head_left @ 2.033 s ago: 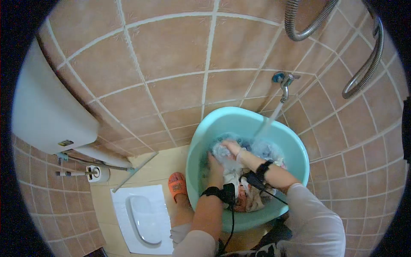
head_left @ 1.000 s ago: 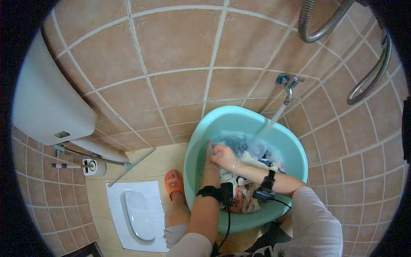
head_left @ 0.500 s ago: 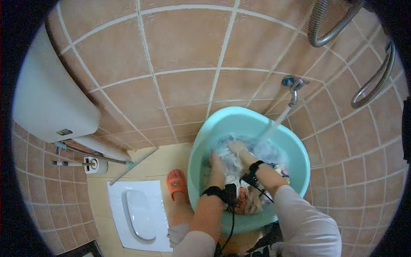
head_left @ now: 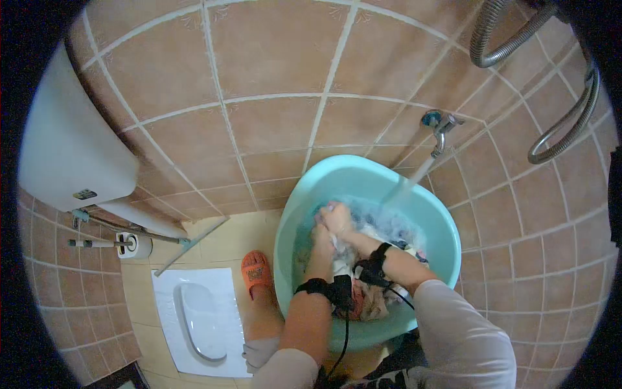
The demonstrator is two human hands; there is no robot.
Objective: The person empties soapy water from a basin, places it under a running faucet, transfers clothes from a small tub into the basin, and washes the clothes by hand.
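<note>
In a light turquoise plastic tub (head_left: 283, 249), wet clothes (head_left: 372, 299) lie in foamy water. My left hand (head_left: 321, 231) and my right hand (head_left: 338, 220) are close together at the far left part of the tub. The right fingers curl closed over a pale wet cloth (head_left: 341, 248). My left hand presses against the same bunch, fingers bent and partly hidden behind the right hand and foam. Water runs from a metal tap (head_left: 439, 134) on the wall into the tub, to the right of my hands.
A squat toilet (head_left: 170, 324) is set in the floor at left, beside my foot in an orange slipper (head_left: 256, 271). A toilet roll (head_left: 137, 245) and a white tank (head_left: 78, 142) are farther left. A metal shower hose (head_left: 570, 139) hangs at upper right.
My hands, apart in the water before, have come together. The right hand moved left and up to meet the left one, bunching the cloth. The tap keeps running.
</note>
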